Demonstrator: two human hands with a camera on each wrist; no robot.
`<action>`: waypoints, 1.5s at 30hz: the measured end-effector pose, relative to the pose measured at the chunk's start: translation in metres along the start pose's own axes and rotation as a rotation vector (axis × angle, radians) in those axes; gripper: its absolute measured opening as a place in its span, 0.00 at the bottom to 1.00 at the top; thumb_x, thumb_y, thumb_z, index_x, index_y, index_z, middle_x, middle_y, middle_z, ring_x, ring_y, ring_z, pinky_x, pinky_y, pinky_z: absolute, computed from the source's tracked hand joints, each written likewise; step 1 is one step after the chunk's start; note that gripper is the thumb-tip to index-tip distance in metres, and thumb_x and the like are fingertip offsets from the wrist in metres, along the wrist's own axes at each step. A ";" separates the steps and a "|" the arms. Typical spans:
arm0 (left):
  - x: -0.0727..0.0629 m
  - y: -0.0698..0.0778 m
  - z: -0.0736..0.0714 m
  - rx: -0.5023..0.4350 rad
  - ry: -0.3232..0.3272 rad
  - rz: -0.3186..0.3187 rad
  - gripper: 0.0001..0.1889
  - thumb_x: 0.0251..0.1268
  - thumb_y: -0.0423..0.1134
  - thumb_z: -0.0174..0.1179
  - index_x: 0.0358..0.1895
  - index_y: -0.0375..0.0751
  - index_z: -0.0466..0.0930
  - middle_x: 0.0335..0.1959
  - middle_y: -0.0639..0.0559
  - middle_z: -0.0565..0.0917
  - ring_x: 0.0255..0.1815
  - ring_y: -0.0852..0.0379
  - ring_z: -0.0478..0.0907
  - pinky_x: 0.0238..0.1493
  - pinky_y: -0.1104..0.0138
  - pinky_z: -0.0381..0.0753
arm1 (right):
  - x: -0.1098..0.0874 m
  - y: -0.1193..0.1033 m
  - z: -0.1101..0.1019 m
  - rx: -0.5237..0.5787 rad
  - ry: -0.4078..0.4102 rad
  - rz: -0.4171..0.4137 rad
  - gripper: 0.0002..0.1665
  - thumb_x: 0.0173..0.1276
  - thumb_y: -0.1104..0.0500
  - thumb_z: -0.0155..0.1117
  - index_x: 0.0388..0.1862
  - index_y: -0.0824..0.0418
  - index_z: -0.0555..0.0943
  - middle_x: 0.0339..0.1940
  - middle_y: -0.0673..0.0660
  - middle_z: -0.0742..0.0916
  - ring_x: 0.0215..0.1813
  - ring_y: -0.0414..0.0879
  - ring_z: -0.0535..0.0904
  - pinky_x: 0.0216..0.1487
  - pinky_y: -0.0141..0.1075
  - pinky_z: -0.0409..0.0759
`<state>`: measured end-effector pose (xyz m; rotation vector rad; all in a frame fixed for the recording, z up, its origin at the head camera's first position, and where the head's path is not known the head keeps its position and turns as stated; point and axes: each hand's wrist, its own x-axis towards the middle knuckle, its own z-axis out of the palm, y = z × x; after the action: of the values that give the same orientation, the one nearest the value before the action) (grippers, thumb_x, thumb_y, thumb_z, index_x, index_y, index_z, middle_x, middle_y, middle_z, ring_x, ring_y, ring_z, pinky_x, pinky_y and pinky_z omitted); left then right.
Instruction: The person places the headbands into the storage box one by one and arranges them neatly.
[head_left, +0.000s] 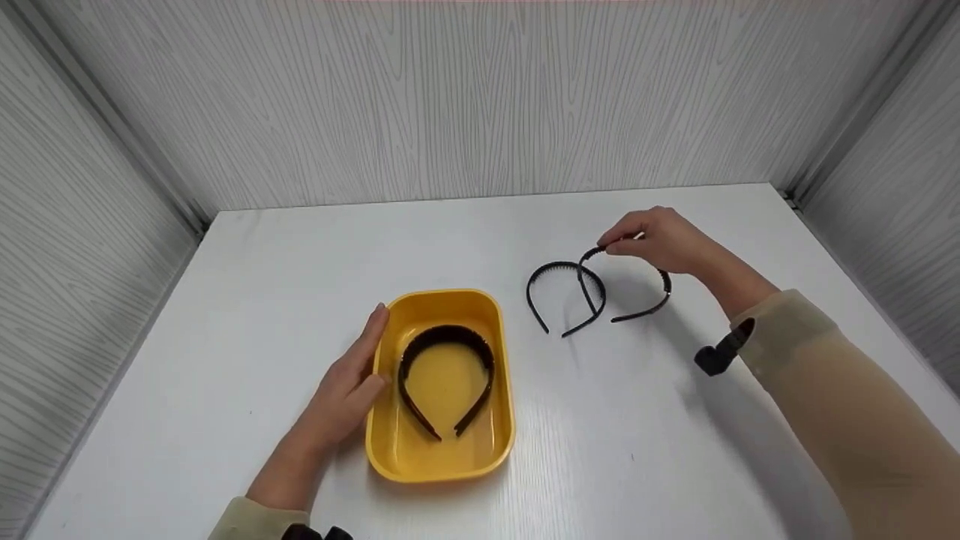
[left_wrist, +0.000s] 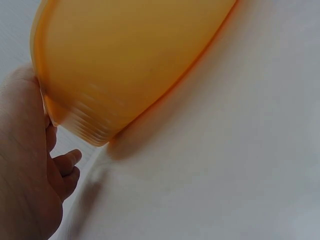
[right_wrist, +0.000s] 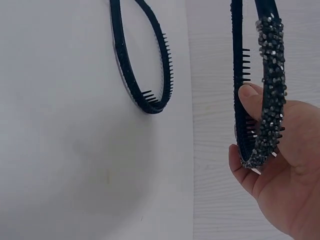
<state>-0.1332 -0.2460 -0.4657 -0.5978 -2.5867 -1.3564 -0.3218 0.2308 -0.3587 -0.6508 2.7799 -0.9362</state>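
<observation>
My left hand (head_left: 345, 394) holds the left side of a yellow plastic tub (head_left: 442, 466), its thumb at the rim and its fingers along the outer wall. Inside the tub lies a dark headband (head_left: 448, 334), ends toward me, with a doubled edge at its tips. To the right, my right hand (head_left: 664, 238) pinches a black toothed headband (head_left: 667, 285) by its top, ends hanging down. In the right wrist view, sparkly beads (right_wrist: 272, 75) cover part of this band. A second toothed black headband (head_left: 530, 291) lies beside it on the table, partly overlapped in the head view.
The white table (head_left: 300, 255) meets a grey wood-grain panel (head_left: 450, 97) at the back. Similar panels stand at the left (head_left: 82, 247) and right (head_left: 900, 195) sides. Dark straps with small devices (head_left: 721, 352) sit at both wrists.
</observation>
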 end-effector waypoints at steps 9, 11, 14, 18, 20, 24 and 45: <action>0.000 0.000 -0.001 -0.010 0.001 0.004 0.46 0.65 0.30 0.49 0.88 0.48 0.47 0.88 0.51 0.52 0.87 0.57 0.48 0.82 0.73 0.43 | 0.006 -0.031 0.008 0.017 -0.005 -0.122 0.11 0.76 0.57 0.69 0.52 0.49 0.93 0.52 0.47 0.91 0.53 0.45 0.84 0.49 0.38 0.80; 0.000 -0.001 -0.001 -0.011 -0.001 0.006 0.46 0.65 0.29 0.49 0.88 0.48 0.46 0.88 0.51 0.51 0.87 0.57 0.48 0.82 0.73 0.43 | 0.008 -0.038 0.011 0.024 -0.004 -0.156 0.10 0.76 0.58 0.69 0.51 0.49 0.93 0.51 0.47 0.91 0.52 0.44 0.84 0.48 0.37 0.80; -0.001 -0.002 -0.001 -0.012 -0.003 0.010 0.46 0.66 0.29 0.48 0.88 0.48 0.46 0.88 0.51 0.51 0.87 0.57 0.47 0.82 0.73 0.43 | 0.011 -0.047 0.014 0.042 -0.006 -0.196 0.10 0.75 0.59 0.70 0.49 0.49 0.94 0.50 0.47 0.91 0.50 0.43 0.84 0.47 0.35 0.79; 0.000 -0.002 -0.001 -0.012 -0.006 0.022 0.45 0.66 0.29 0.48 0.88 0.47 0.46 0.88 0.49 0.51 0.87 0.56 0.47 0.82 0.72 0.43 | 0.013 -0.064 0.018 0.058 -0.016 -0.218 0.10 0.74 0.59 0.71 0.49 0.48 0.94 0.50 0.46 0.91 0.50 0.42 0.83 0.47 0.36 0.80; 0.000 -0.002 -0.001 -0.014 -0.006 0.024 0.45 0.67 0.30 0.48 0.88 0.48 0.47 0.88 0.50 0.51 0.87 0.56 0.47 0.82 0.72 0.43 | 0.015 -0.072 0.020 0.059 -0.021 -0.228 0.10 0.74 0.59 0.71 0.49 0.48 0.94 0.50 0.46 0.91 0.50 0.42 0.83 0.48 0.37 0.80; 0.000 -0.002 -0.001 -0.021 -0.005 0.024 0.45 0.67 0.30 0.48 0.88 0.48 0.46 0.88 0.52 0.51 0.87 0.56 0.47 0.82 0.72 0.43 | 0.019 -0.087 0.025 0.075 -0.028 -0.256 0.09 0.74 0.58 0.72 0.48 0.49 0.94 0.50 0.46 0.90 0.50 0.41 0.83 0.50 0.40 0.81; 0.004 0.003 0.000 -0.010 -0.001 -0.004 0.46 0.65 0.29 0.49 0.88 0.47 0.47 0.87 0.61 0.50 0.87 0.58 0.47 0.82 0.73 0.43 | 0.037 -0.153 0.069 0.061 -0.091 -0.494 0.11 0.76 0.60 0.69 0.51 0.54 0.93 0.48 0.48 0.91 0.48 0.41 0.85 0.50 0.38 0.85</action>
<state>-0.1359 -0.2433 -0.4626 -0.5947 -2.5853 -1.3711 -0.2819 0.0674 -0.3212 -1.3697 2.5407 -1.0292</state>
